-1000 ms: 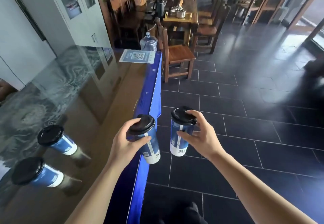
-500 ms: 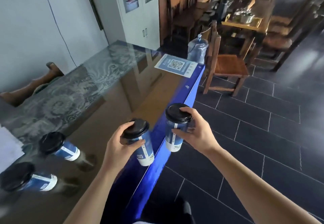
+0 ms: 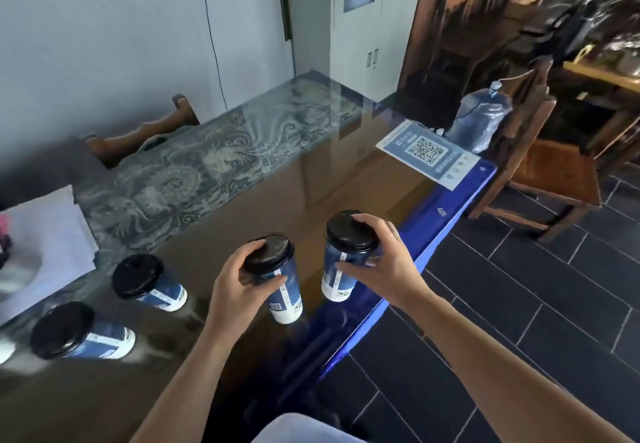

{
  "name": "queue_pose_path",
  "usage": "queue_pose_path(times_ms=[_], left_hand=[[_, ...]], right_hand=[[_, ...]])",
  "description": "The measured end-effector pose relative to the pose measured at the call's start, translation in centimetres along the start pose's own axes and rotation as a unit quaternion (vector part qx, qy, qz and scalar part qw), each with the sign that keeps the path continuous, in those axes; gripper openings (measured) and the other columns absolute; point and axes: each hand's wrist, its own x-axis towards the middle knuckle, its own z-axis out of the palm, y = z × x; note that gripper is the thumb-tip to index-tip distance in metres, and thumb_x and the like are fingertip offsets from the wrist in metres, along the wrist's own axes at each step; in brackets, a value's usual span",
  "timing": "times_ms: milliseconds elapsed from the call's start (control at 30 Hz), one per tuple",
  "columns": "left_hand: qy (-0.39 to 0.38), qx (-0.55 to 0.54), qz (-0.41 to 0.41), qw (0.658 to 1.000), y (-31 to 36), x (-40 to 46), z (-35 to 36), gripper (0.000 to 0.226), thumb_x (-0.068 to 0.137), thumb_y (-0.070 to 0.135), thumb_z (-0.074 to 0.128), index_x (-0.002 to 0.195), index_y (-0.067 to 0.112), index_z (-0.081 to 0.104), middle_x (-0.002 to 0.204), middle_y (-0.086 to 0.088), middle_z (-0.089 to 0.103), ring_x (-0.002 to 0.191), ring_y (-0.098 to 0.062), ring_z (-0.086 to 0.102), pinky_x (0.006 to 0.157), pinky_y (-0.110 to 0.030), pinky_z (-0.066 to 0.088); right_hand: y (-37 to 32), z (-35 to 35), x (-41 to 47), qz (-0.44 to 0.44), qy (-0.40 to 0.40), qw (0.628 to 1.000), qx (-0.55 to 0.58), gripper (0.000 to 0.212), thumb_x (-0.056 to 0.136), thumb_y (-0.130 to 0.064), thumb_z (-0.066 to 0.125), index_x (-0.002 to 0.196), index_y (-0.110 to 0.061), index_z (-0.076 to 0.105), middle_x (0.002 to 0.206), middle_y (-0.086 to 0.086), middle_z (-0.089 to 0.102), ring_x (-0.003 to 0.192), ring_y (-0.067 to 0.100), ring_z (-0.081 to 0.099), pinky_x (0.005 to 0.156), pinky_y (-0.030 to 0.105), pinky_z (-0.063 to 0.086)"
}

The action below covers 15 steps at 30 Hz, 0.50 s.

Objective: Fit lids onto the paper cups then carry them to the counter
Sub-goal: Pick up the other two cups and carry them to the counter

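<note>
The left hand (image 3: 239, 290) has its fingers (image 3: 273, 281) curled round a lidded blue paper cup (image 3: 282, 290), thumb up against the black lid (image 3: 268, 254). The right hand (image 3: 384, 269) grips a second cup (image 3: 337, 276) just under its lid (image 3: 349, 231), one finger lying over the top. Both cups hang above the near edge of the glass-topped table (image 3: 242, 200); whether either base touches it I cannot tell. Two more lidded cups (image 3: 149, 281) (image 3: 79, 331) stand on the table to the left, blurred. Farther along lies a QR-code sign (image 3: 427, 151), with a water jug (image 3: 479, 120) behind it. The white sheets (image 3: 45, 238) at far left are cut off.
</note>
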Motion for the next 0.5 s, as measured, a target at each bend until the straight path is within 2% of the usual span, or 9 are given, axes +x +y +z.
queue_pose_path(times_ms=[67, 133, 200, 333, 500], left_hand=[[0.018, 0.01, -0.005, 1.0, -1.2, 1.5, -0.6, 0.065, 0.076, 0.01, 0.092, 0.127, 0.037, 0.064, 0.13, 0.01, 0.068, 0.116, -0.006, 0.067, 0.092, -0.024, 0.057], [0.025, 0.011, -0.01, 1.0, -1.8, 2.3, -0.7, 0.066, 0.075, 0.013, 0.093, 0.129, 0.036, 0.064, 0.131, 0.008, 0.067, 0.119, -0.011, 0.067, 0.096, -0.033, 0.058], [0.041, 0.003, -0.016, 0.999, -2.3, 3.3, -1.2, 0.067, 0.074, 0.013, 0.094, 0.131, 0.033, 0.064, 0.131, 0.007, 0.068, 0.118, -0.011, 0.067, 0.097, -0.033, 0.058], [0.08, 0.019, -0.031, 0.996, -3.2, 4.2, -1.5, 0.069, 0.074, 0.012, 0.093, 0.132, 0.033, 0.062, 0.132, 0.007, 0.066, 0.118, -0.011, 0.067, 0.094, -0.027, 0.059], [0.141, 0.029, -0.056, 0.988, -4.3, 4.5, -1.8, 0.074, 0.073, 0.014, 0.095, 0.132, 0.04, 0.06, 0.135, 0.007, 0.061, 0.124, -0.015, 0.065, 0.098, -0.045, 0.06]], right_hand=[[-0.2, 0.8, 2.3, 0.006, -0.028, 1.0, -0.009, 0.081, 0.07, -0.013, 0.094, 0.13, -0.047, 0.051, 0.133, -0.01, 0.046, 0.125, 0.001, 0.049, 0.088, 0.026, 0.061], [-0.2, 0.9, 3.9, 0.015, -0.043, 0.999, -0.024, 0.08, 0.07, -0.015, 0.094, 0.131, -0.045, 0.051, 0.135, -0.01, 0.044, 0.126, 0.006, 0.05, 0.091, 0.028, 0.06], [0.0, 1.5, 5.8, 0.02, -0.059, 0.997, -0.048, 0.08, 0.071, -0.017, 0.093, 0.132, -0.045, 0.05, 0.136, -0.01, 0.044, 0.126, 0.01, 0.051, 0.095, 0.029, 0.059], [0.8, 2.5, 8.7, 0.008, -0.1, 0.99, -0.094, 0.078, 0.072, -0.021, 0.091, 0.133, -0.042, 0.048, 0.135, -0.011, 0.044, 0.118, 0.004, 0.049, 0.102, 0.033, 0.054], [1.8, 3.7, 13.1, -0.02, -0.174, 0.979, -0.108, 0.076, 0.075, -0.019, 0.089, 0.135, -0.038, 0.048, 0.133, -0.01, 0.041, 0.117, 0.008, 0.05, 0.105, 0.037, 0.053]])
